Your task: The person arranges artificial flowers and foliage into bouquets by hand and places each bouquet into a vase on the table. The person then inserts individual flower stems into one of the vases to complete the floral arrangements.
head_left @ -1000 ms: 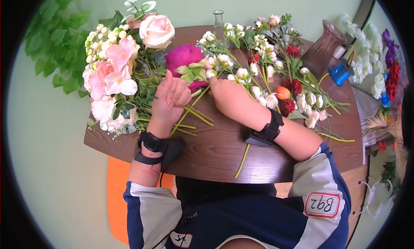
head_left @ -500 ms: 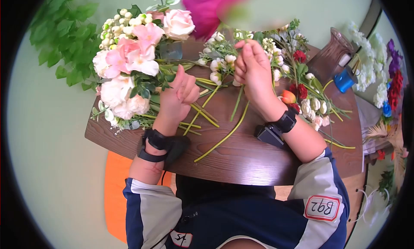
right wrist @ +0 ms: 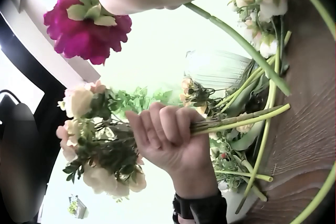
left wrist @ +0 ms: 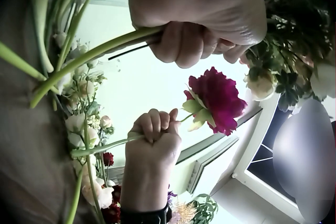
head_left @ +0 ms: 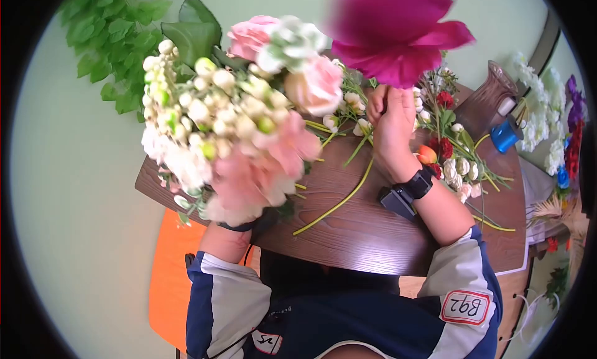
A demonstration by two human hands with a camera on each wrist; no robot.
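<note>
My left hand (right wrist: 170, 134), hidden under the blooms in the head view, grips a bouquet (head_left: 236, 122) of artificial flowers by its bundled stems. Pink and cream blooms, pale berries and green leaves make up its head, which is lifted toward the head camera. In the right wrist view the stems (right wrist: 236, 121) stick out below the fist. My right hand (head_left: 395, 122) holds a large magenta peony (head_left: 398, 38) upright by its green stem (left wrist: 107, 146), fingers curled round it just below the bloom. The two flower heads are side by side and apart.
White flowers (head_left: 354, 104) and loose green stems (head_left: 339, 203) lie on the brown wooden table (head_left: 336, 247). Dark red blooms (head_left: 444, 99) and an orange tulip bud (head_left: 426, 153) are farther right, near a tinted glass vase (head_left: 488, 97) and a blue spool (head_left: 507, 135).
My right hand has picked the magenta peony up from the table and moved it right. My left hand has raised the bouquet toward the camera, so it now covers that hand.
</note>
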